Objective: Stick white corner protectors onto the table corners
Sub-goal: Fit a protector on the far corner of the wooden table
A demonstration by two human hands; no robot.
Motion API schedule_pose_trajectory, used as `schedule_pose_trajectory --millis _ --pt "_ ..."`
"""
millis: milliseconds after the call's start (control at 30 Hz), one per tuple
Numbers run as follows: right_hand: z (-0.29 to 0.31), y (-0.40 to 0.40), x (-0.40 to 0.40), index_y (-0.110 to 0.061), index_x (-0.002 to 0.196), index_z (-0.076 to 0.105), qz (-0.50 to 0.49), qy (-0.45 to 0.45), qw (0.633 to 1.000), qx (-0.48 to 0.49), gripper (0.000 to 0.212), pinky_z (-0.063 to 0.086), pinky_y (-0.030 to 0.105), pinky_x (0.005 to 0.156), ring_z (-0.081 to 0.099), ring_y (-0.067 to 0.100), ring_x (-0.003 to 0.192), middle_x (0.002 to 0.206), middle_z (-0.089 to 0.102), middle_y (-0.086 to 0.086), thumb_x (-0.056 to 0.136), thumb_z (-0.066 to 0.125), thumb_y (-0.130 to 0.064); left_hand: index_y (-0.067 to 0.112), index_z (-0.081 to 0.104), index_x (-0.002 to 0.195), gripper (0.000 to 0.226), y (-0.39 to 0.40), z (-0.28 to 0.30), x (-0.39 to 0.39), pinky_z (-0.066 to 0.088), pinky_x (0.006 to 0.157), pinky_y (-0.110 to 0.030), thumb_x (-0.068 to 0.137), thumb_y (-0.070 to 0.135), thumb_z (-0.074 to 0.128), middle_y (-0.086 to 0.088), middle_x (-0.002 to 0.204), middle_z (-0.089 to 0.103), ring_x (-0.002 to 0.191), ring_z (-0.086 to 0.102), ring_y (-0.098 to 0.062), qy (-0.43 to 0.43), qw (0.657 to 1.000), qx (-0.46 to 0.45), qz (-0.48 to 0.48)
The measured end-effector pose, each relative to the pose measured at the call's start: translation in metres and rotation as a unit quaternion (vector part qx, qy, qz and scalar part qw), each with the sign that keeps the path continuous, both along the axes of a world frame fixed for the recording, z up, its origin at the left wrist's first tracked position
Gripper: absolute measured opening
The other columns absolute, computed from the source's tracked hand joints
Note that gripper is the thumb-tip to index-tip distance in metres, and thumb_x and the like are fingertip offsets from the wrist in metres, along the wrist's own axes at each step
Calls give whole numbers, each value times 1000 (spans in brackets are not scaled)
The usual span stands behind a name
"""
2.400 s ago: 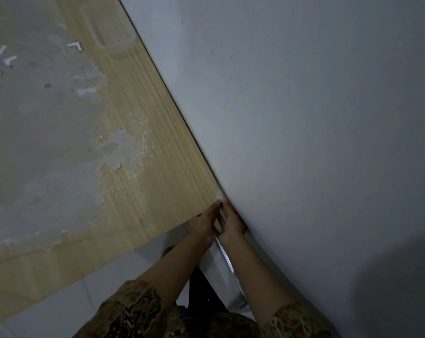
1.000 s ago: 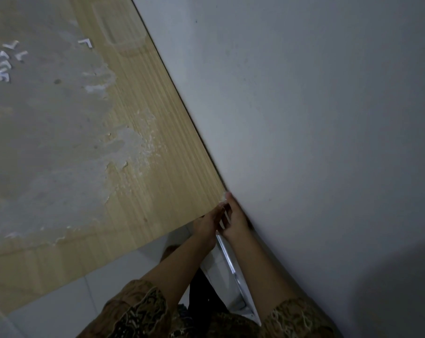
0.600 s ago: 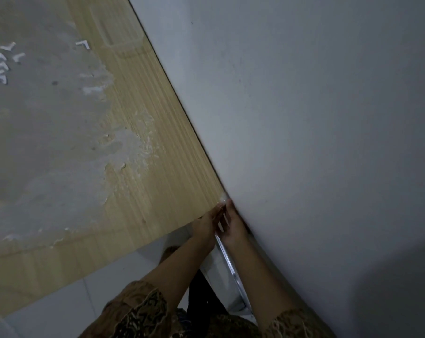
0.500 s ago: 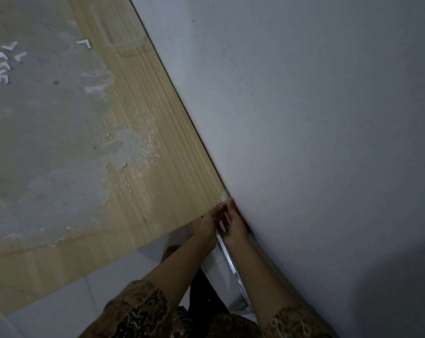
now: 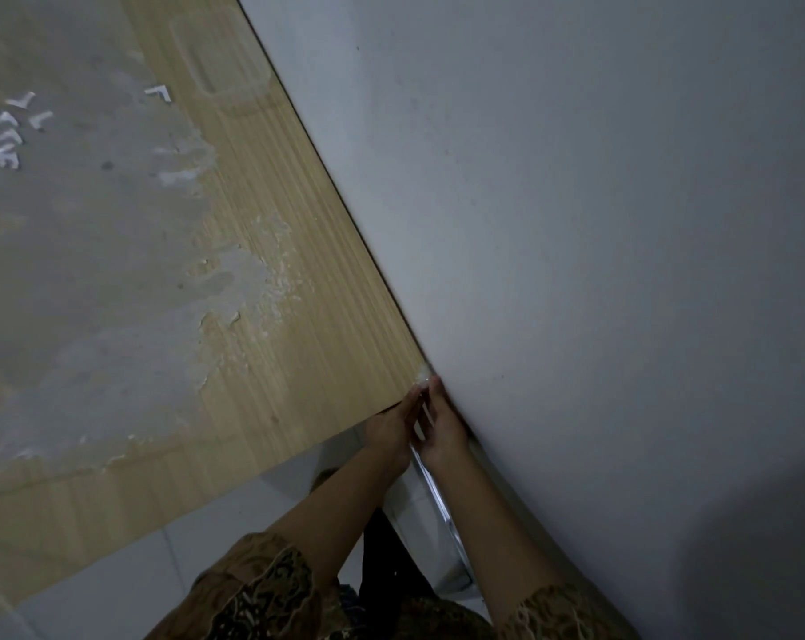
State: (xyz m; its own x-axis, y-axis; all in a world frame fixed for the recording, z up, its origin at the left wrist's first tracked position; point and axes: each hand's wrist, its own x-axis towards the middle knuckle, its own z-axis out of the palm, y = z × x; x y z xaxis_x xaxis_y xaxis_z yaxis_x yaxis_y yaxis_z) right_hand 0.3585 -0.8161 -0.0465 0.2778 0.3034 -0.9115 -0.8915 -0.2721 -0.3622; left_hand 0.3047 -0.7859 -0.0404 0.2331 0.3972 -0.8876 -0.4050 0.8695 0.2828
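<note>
A small white corner protector (image 5: 423,374) sits on the near corner of the wooden table (image 5: 308,279), right where the table meets the wall. My left hand (image 5: 390,429) reaches up along the table's front edge, fingertips touching the protector. Squeezed between the table's side edge and the wall, my right hand (image 5: 443,427) presses its extended fingers against the same corner. Several spare white protectors (image 5: 4,131) lie on the far left of the tabletop, and a single one (image 5: 159,92) lies apart from them.
The grey wall (image 5: 599,224) runs tight along the table's right edge. A clear plastic tray (image 5: 220,62) rests at the far end of the table. Grey worn patches (image 5: 91,270) cover much of the top. A shiny metal table leg (image 5: 437,496) drops below the corner to the tiled floor (image 5: 114,588).
Both hands stay at the corner on the protector; the fingertips shift only slightly. My view has moved a little.
</note>
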Motion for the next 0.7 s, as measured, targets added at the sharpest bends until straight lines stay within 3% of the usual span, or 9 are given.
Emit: schedule_pose_trajectory --millis 67,167,267,433,567,700 --pt "-1 -1 0 -19 119 64 -2 -1 1000 4 42 45 37 97 57 14 106 114 65 -3 85 65 -43 2 68 103 23 0 0 -1 54 57 -17 81 10 71 -7 99 72 84 68 -12 -6 1000 -10 -8" --pt "0 -2 -1 -18 118 65 -7 -11 1000 9 41 47 31 86 59 11 101 115 67 -3 85 65 -43 4 64 111 31 2 2 -4 52 51 -14 86 22 67 -4 106 67 88 62 -8 -16 999 -32 -28" --pt "2 -6 -5 -20 112 68 -8 -22 1000 13 33 48 29 80 62 12 100 110 70 -2 87 64 -41 8 65 102 24 6 6 -7 50 61 -13 91 30 58 -2 100 65 87 59 -7 -37 997 -23 -66" --pt "5 -14 -12 -13 89 66 -38 -36 998 -26 17 47 30 68 61 20 81 96 66 9 93 53 -24 6 61 89 15 8 19 -21 49 73 -16 95 9 48 -7 96 62 86 58 -12 -42 993 -40 -101" --pt "18 -14 -23 -16 78 64 -1 -93 993 -79 20 46 30 65 60 21 79 94 66 10 89 53 -29 1 59 90 15 9 27 -38 54 59 -14 95 4 45 -8 87 65 81 59 -13 -44 988 -52 -138" --pt "37 -9 -34 -12 75 63 6 -88 995 -44 18 44 27 57 57 20 68 79 63 7 88 52 -20 3 62 92 16 17 44 -59 53 53 -15 95 6 46 -4 75 70 68 59 -11 -45 982 -23 -184"
